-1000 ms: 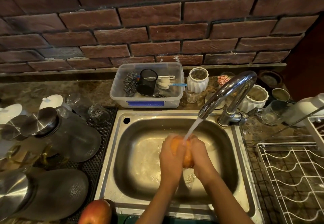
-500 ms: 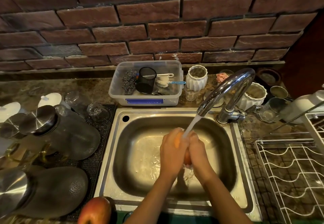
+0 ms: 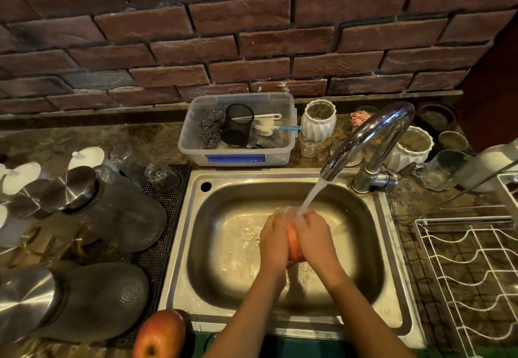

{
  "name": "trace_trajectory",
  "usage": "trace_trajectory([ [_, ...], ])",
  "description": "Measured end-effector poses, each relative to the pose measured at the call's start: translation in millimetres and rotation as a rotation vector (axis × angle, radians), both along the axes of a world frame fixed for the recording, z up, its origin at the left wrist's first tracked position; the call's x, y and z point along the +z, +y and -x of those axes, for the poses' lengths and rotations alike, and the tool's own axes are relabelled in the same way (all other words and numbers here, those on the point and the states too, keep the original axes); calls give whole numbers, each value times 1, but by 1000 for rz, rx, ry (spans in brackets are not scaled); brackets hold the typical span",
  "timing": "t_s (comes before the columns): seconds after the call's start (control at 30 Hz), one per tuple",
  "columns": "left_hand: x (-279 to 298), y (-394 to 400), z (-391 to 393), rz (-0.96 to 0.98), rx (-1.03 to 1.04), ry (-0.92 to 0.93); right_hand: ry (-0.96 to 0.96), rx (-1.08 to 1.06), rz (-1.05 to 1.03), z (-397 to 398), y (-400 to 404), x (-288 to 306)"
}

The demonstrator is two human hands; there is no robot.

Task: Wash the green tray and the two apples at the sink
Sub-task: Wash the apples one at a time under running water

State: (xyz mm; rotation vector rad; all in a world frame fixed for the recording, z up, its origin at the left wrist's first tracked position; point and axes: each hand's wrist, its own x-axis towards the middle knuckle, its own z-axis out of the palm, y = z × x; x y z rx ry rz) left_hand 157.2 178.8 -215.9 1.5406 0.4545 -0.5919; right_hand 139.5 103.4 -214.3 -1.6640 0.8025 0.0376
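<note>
Under a brick wall, the steel sink runs water over one apple, clasped between the left hand and right hand. The second apple waits at the near edge beside the green tray (barely visible), so I judge both still unwashed.
</note>
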Motion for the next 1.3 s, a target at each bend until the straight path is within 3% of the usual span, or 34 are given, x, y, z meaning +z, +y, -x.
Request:
trace_trajectory([
  [0.1, -7, 2, 9, -106, -115, -275, 122, -88, -188, -14, -13, 2],
  [0.17, -10, 4, 12, -164, -128, -361, 117, -123, -328, -17, -18, 7],
  [0.3, -1, -2, 2, -47, 95, -215, 53, -34, -241, -15, -11, 9],
  [0.53, 13, -10, -6, 83, 200, 71, -161, 51, -106, 8, 3, 3],
  [0.6, 12, -8, -2, 62, 167, 30, -156, 17, -77, 6, 4, 3],
  [0.7, 5, -4, 8, 12, -75, -215, -120, -94, -80, -1, -8, 6],
  [0.8, 1, 4, 17, 37, -273, -323, 61, -210, -316, -7, -21, 19],
  [0.87, -2, 8, 16, 60, -228, -270, 143, -138, -396, -5, -25, 23],
  [0.97, -5, 13, 13, 121, -89, -204, 84, -32, -433, 8, -28, 25],
  [1.03, -5, 15, 11, 170, -38, -161, 9, 29, -321, 23, -32, 22],
  [1.13, -5, 19, 10, 217, -34, -130, -24, 19, 6, 60, -46, 4],
  [1.3, -5, 24, 16, 284, 0, -65, 65, 69, 484, 162, -63, -33],
])
